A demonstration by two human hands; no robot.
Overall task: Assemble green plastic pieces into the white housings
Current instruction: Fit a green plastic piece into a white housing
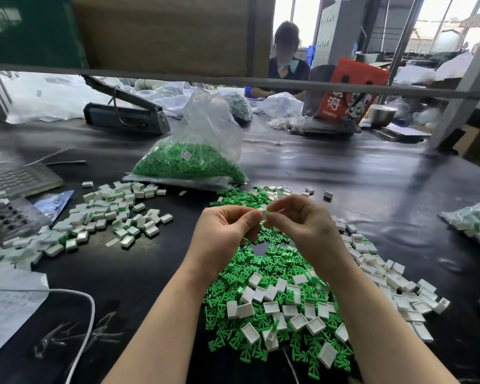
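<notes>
My left hand (227,231) and my right hand (297,220) meet above the black table, fingertips together. Between them they pinch a small white housing (264,216) with a green piece (270,210) at its top; which hand holds which part is hard to tell. Below my hands lies a heap of loose green pieces (261,278) mixed with empty white housings (299,306). More white housings (385,275) trail off to the right. A pile of housings with green showing in them (108,217) lies to the left.
A clear bag of green pieces (189,162) stands behind the heaps. Papers and a white cable (75,297) lie at front left, perforated trays (14,212) at far left, another bag of parts (474,220) at right. A heat sealer (125,115) and a seated person are across the table.
</notes>
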